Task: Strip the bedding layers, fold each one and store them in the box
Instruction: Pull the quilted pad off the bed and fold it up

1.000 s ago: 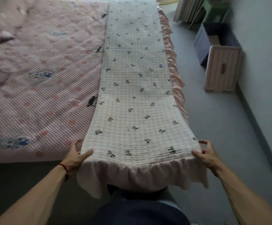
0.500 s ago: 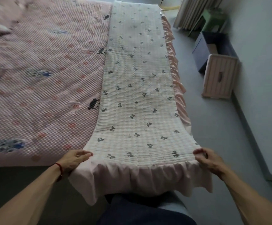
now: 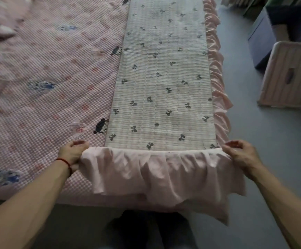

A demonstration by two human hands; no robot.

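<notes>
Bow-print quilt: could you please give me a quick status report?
Left hand, right hand each grip a near corner. Bow-print quilt folded lengthwise on bed. Nothing in the way.

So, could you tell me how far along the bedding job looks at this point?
Done: the bow-print quilt lies folded into a long strip on the bed. In hand: left hand and right hand grip its near corners. Left: shorter folds, the pink checked layer, and storing in the dark box.
</notes>
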